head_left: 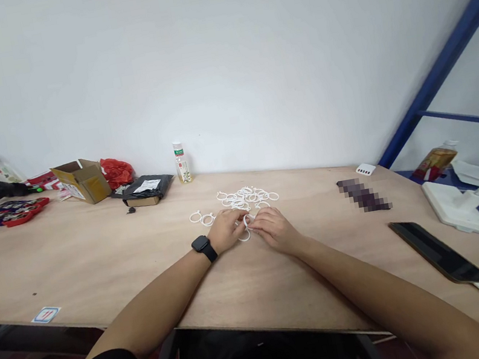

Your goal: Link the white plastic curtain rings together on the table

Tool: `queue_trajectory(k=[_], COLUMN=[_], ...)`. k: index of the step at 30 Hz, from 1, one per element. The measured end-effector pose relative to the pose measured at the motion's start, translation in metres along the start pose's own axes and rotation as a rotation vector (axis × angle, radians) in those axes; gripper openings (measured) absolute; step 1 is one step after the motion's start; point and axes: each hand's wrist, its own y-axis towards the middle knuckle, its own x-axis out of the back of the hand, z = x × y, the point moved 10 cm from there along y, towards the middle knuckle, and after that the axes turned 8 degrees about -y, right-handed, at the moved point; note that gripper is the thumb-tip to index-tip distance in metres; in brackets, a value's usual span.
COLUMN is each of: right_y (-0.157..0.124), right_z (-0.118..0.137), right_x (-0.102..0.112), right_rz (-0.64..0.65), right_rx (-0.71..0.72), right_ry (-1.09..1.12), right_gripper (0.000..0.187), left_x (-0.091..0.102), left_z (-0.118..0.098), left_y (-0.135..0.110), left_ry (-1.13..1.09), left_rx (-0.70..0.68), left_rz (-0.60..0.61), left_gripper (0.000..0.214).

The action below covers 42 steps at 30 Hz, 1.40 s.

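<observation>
My left hand [225,231], with a black watch on the wrist, has its fingers closed at the table's middle. Facing it, my right hand [276,231] is pinched close to the left fingertips. Between them a white plastic curtain ring [245,221] is held by both hands, partly hidden by the fingers. Just below the fingertips shows another white ring [245,238]; whether it is linked to the held one I cannot tell. Beyond my hands lies a loose pile of white rings [249,195], each with a small eyelet. Two more rings [195,217] lie left of the pile.
A clear bottle [182,164] stands by the wall. Left of it are a black package [147,186], an open cardboard box [83,181] and a red bag [117,172]. At the right lie a phone [439,251] on a cable and a white power strip [453,208].
</observation>
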Motion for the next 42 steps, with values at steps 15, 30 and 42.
queue_trajectory(k=[15,30,42], right_y=[0.001,-0.007,-0.011], right_z=[-0.004,-0.018,-0.033], right_x=[-0.005,0.003,0.002], right_rz=[0.075,-0.098,-0.069], right_rx=[-0.057,-0.121,-0.261], right_ry=[0.012,0.066,-0.028], right_gripper=[0.017,0.008,0.013], left_x=[0.0,-0.003,-0.003], left_z=[-0.009,-0.015,-0.01], left_y=[-0.004,-0.005,-0.005], left_ry=[-0.069,-0.13,-0.112], left_rx=[-0.04,-0.07,-0.034], left_rz=[-0.006,-0.022,-0.046], left_gripper=[0.018,0.012,0.019])
